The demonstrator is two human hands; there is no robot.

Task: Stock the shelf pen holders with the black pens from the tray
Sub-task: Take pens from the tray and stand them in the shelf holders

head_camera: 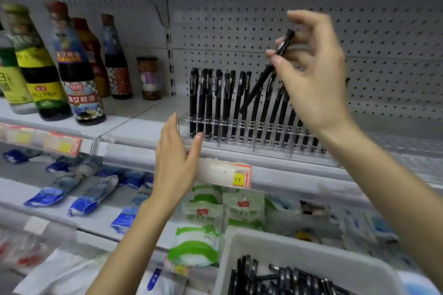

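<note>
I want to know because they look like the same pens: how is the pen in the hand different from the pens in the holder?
The held pen leans steeply; the holder pens stand nearly upright. The held pen is in the air, pinched by the right hand; the holder pens sit in the clear holder. The held pen is alone; the holder pens form a row. All are black.

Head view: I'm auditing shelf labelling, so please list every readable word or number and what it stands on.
"79": on the yellow price tag fixed to the shelf rail.
Too blurred to read: the Chinese characters on the bottle labels.
Too small to read: the red logos on the green packets.
Unreadable: any print on the pens.
</note>
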